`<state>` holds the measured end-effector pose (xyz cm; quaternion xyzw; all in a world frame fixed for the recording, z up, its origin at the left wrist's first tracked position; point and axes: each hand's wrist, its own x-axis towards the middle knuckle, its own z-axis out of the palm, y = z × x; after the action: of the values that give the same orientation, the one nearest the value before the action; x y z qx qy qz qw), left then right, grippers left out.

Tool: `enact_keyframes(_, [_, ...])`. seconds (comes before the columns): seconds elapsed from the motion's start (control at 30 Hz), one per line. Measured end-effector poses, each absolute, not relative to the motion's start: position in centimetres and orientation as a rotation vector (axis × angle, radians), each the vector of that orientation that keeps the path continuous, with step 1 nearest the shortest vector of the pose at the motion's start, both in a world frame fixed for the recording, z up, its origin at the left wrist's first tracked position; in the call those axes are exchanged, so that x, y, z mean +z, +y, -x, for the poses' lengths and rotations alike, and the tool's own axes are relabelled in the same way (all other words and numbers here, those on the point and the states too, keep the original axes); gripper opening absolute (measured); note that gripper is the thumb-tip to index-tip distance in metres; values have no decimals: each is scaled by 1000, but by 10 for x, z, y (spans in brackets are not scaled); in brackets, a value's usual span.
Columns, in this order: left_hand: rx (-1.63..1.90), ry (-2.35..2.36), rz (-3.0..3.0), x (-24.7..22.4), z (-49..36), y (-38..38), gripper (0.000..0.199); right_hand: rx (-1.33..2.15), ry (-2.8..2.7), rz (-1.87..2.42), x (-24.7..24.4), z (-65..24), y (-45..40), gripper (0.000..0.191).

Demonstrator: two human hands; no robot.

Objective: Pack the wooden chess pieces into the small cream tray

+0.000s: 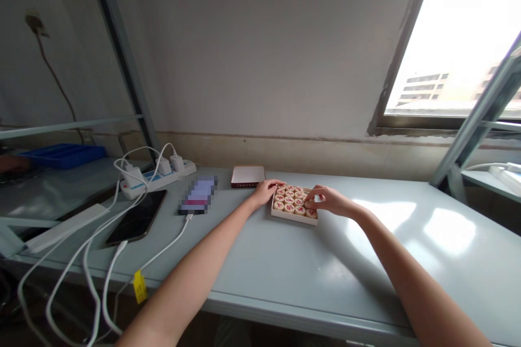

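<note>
A shallow white box (293, 218) on the grey table holds rows of round wooden pieces (289, 200) with red characters. My left hand (266, 192) rests at the box's upper left corner, its fingers reaching over the rim by the pieces; whether they grip the box is unclear. At the right side of the box, my right hand (323, 198) has its thumb and fingers pinched together over the right-hand pieces. What lies between those fingertips is too small to make out. Behind my left hand lies a dark red box lid (248, 175) with a pale inside.
On the left of the table (260, 260) are a phone with a lit screen (199, 195), a dark phone (138, 217), a white power strip (163, 179) and loose white cables. A blue tray (65, 155) stands far left. Metal posts flank the table.
</note>
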<state>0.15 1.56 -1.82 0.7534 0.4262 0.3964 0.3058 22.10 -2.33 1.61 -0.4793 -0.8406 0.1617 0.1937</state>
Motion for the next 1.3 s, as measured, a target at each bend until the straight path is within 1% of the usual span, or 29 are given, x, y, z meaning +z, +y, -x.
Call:
enact_keyframes(0.1, [1050, 1124, -1999, -20, -2, 17, 30, 498, -2258, 1342, 17, -223, -23, 24])
enact_keyframes(0.27, [1058, 1133, -2039, -19, -2, 15, 30, 796, -2100, 1278, 19, -238, -16, 30])
enact_keyframes(0.33, [1053, 1141, -2038, -18, -2, 14, 30, 866, -2095, 1325, 17, -248, -13, 29])
enact_keyframes(0.4, [1051, 1147, -2028, -17, -2, 13, 30, 736, -2114, 1515, 13, -257, -11, 25])
enact_keyframes(0.47, [1049, 1148, -2016, -16, -2, 13, 30, 409, -2082, 1752, 9, -263, -10, 23])
enact_keyframes(0.53, [1046, 1151, -2010, -16, -2, 13, 30, 123, -2031, 1830, 8, -263, -11, 22])
enact_keyframes(0.57, [1046, 1151, -2011, -16, -2, 13, 30, 71, -2040, 1792, 9, -260, -13, 22])
enact_keyframes(0.63, [1045, 1144, -2016, -17, -2, 14, 29, 148, -2141, 1638, 14, -250, -17, 23])
enact_keyframes(0.77, [1028, 1139, -2020, -18, -3, 15, 30, 526, -2419, 1345, 26, -227, -29, 31])
enact_keyframes(0.87, [1034, 1138, -2030, -18, -3, 15, 30, 619, -2544, 1233, 30, -219, -35, 32])
enact_keyframes(1.07, [1028, 1135, -2026, -17, -1, 14, 31, 633, -2469, 1258, 33, -221, -34, 30])
enact_keyframes(1.23, [1048, 1132, -2029, -20, -2, 17, 29, 906, -2365, 1247, 29, -240, -25, 35])
enact_keyframes(1.3, [1063, 1127, -2011, -22, -2, 19, 30, 880, -2348, 1395, 24, -252, -21, 33])
